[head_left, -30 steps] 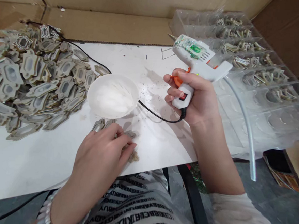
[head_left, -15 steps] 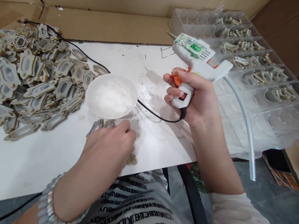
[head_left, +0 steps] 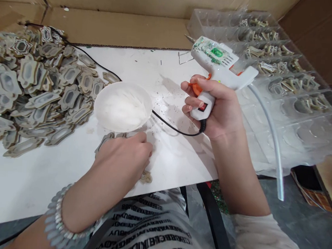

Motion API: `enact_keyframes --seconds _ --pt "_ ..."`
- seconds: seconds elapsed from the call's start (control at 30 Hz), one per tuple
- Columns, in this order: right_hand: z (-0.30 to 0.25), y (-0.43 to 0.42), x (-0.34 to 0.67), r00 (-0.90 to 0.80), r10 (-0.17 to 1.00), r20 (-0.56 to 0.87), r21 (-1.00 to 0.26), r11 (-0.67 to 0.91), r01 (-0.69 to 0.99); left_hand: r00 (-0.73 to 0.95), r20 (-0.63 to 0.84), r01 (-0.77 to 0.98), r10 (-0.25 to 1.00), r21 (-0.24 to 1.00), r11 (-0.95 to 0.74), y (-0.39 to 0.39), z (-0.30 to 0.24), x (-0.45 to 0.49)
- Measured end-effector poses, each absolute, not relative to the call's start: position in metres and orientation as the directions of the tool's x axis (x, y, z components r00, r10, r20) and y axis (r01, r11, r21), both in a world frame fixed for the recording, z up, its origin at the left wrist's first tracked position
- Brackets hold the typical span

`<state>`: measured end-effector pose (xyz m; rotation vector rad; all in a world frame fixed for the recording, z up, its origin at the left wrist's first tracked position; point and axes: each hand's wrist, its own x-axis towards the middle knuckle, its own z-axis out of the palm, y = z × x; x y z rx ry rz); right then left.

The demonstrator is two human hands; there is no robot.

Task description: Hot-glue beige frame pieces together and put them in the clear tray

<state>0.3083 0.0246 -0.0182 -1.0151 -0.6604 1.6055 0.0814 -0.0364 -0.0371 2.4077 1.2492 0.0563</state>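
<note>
The right hand's [head_left: 216, 109] fingers [head_left: 194, 102] clasp the gun [head_left: 216, 61], while the left hand [head_left: 124, 154], its grip hidden, covers pieces [head_left: 146, 177] near the tabletop's [head_left: 177, 163] front edge, where a careless sweep could knock one off.

white shirt [head_left: 198, 236] | black lettering [head_left: 172, 238] | white sleeve [head_left: 266, 241] | pale beaded bracelets [head_left: 54, 212]
</note>
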Motion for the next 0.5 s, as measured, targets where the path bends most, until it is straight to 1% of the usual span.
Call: enact_keyframes --seconds 0.1,0.27,0.33,0.4,0.47,0.5 --pt "-0.020 0.025 0.310 -0.062 0.959 -0.277 -0.841 -0.273 -0.468 0.615 -0.222 0.780 0.757 0.313 -0.542 -0.034 -0.037 0.082" --pt "-0.017 0.025 0.311 -0.094 0.961 -0.259 -0.850 -0.273 -0.451 0.652 -0.186 0.753 0.735 0.275 -0.598 -0.037 -0.029 0.085" --pt "-0.015 0.024 0.311 -0.099 0.956 -0.276 -0.828 -0.288 -0.481 0.683 -0.108 0.718 0.722 0.283 -0.636 -0.042 -0.024 0.081" --pt "-0.014 0.024 0.310 -0.089 0.951 -0.295 -0.803 -0.297 -0.516 0.723 0.036 0.654 0.690 0.289 -0.700 -0.048 -0.022 0.072" --pt "-0.014 0.023 0.309 -0.076 0.953 -0.292 -0.804 -0.288 -0.520 0.746 0.165 0.593 0.645 0.274 -0.757 -0.054 -0.021 0.061" --pt "-0.015 0.024 0.309 -0.075 0.955 -0.285 -0.816 -0.284 -0.503 0.756 0.192 0.575 0.626 0.264 -0.775 -0.056 -0.022 0.056"
